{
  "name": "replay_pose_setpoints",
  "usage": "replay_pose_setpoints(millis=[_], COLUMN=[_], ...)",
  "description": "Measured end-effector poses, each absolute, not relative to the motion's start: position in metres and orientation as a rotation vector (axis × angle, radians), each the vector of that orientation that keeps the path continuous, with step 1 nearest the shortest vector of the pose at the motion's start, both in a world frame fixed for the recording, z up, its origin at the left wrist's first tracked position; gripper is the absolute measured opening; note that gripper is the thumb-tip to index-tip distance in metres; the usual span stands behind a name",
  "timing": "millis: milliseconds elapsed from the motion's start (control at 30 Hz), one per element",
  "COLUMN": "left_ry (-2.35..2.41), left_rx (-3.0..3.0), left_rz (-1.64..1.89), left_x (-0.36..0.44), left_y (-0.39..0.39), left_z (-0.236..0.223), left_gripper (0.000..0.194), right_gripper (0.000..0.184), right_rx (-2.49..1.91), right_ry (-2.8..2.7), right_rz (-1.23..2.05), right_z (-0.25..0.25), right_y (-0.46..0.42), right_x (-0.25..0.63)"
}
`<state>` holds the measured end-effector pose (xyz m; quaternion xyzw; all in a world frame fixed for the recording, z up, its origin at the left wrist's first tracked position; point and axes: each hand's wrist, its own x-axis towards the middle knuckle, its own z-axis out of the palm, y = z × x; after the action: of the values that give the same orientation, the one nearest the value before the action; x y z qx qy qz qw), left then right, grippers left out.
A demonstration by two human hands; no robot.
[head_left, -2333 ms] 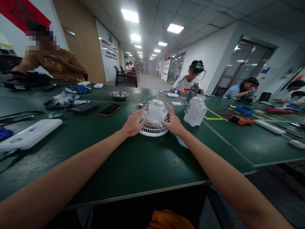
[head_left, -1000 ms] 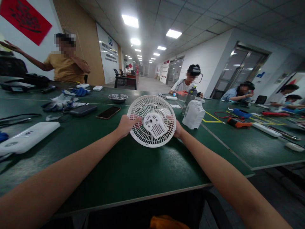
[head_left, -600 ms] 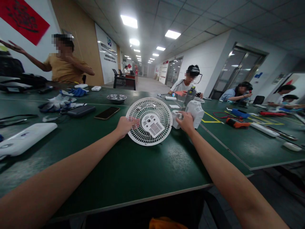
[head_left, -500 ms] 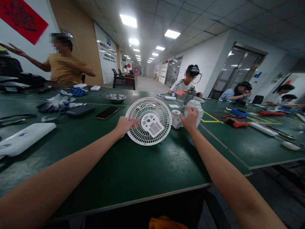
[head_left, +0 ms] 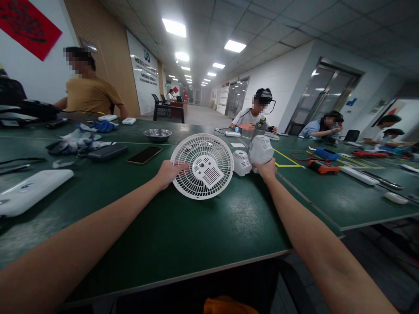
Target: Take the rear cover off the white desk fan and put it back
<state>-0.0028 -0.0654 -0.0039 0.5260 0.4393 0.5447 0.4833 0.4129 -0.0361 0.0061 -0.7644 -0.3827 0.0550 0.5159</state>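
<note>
A person's two bare hands work at a green desk (head_left: 183, 244), well in from its near edge. The left hand (head_left: 166, 173) pinches the left rim of a round white fan grille (head_left: 207, 170), thumb across the ribs; the grille is tilted up, its slotted centre plate towards the viewer. The right hand (head_left: 266, 168) has its grip closed around the lower part of a white housing (head_left: 262, 149), which tilts slightly; whether it rests on the desk I cannot tell. Between grille and housing sits a small vented white cover (head_left: 241, 163). Towards the desk's far edge, behind the grille and to its left, is a metal bowl (head_left: 157, 134), with a dark phone (head_left: 144, 155) nearer. At the desk's left edge lies a white device (head_left: 36, 192). Beyond a seam on the right lies an orange meter (head_left: 323, 167). Past the far edge, on the left, sits a person in a tan shirt (head_left: 90, 93).
</note>
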Motion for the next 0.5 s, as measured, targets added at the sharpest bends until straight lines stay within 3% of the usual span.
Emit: replay_pose_setpoints(millis=[267, 500], left_ry=[1.057, 1.094], left_rx=[1.285, 1.286], left_rz=[1.326, 1.34], left_x=[-0.003, 0.0], left_y=[-0.063, -0.07], left_z=[-0.005, 0.0], left_gripper=[0.025, 0.02], right_gripper=[0.074, 0.074], right_rx=[-1.681, -1.632], right_ry=[-0.837, -1.1], right_rz=[-0.045, -0.146], right_z=[0.03, 0.041], right_y=[-0.034, -0.045], right_x=[0.394, 0.355])
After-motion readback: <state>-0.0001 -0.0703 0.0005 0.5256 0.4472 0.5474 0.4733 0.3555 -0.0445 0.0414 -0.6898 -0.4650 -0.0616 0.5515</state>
